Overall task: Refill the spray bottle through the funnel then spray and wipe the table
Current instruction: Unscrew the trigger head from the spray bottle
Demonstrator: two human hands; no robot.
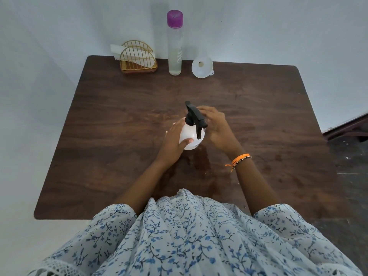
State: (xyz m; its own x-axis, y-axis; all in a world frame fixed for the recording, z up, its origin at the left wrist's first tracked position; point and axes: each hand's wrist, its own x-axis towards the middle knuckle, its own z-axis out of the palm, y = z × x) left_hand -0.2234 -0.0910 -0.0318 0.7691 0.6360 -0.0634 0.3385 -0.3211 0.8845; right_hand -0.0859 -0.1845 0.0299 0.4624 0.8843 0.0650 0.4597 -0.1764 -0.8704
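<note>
The white spray bottle (191, 136) stands mid-tabletop (99, 136); the left hand (173, 144) grips its body, the right hand (214, 124) curls around the black trigger head (196, 116) — likely unscrewing or tightening. The funnel (202, 68) and the purple-capped bottle (175, 42) wait behind — its pale lettering is unreadable.

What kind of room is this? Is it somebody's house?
Probably a home, at a small wooden table against a plain wall. A gold napkin holder, a tall purple-capped bottle and a funnel stand along its back edge.
</note>
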